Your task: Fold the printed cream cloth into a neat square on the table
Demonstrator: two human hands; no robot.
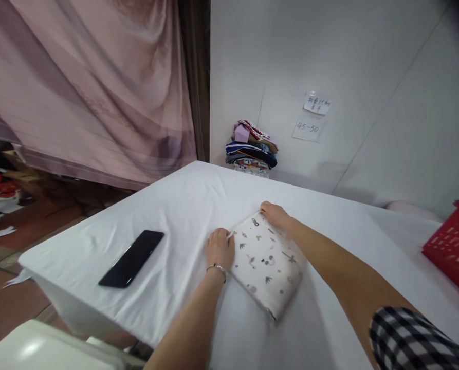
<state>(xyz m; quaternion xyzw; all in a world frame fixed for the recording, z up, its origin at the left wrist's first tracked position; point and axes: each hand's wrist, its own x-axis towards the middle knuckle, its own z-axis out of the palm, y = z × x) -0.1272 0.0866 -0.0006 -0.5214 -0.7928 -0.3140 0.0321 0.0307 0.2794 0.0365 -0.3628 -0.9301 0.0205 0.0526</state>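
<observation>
A folded white cloth (265, 264) with small printed plants and animals lies tilted on the white-covered table, one corner toward me. At its left corner my left hand (219, 249), a bracelet on the wrist, has its fingers closed on the edge, and a small white bit shows by the thumb. The far corner is pinched between the fingers of my right hand (274, 213); the forearm passes over the cloth's right side. Whether the cloth is one piece or several layers cannot be made out.
A black phone (132, 259) lies on the table (183, 205) at the left. Folded clothes (252, 149) are piled beyond the far edge, under paper notes (310, 126) on the wall. A red basket (453, 246) stands at the right, a pale stool (40, 349) at the near left.
</observation>
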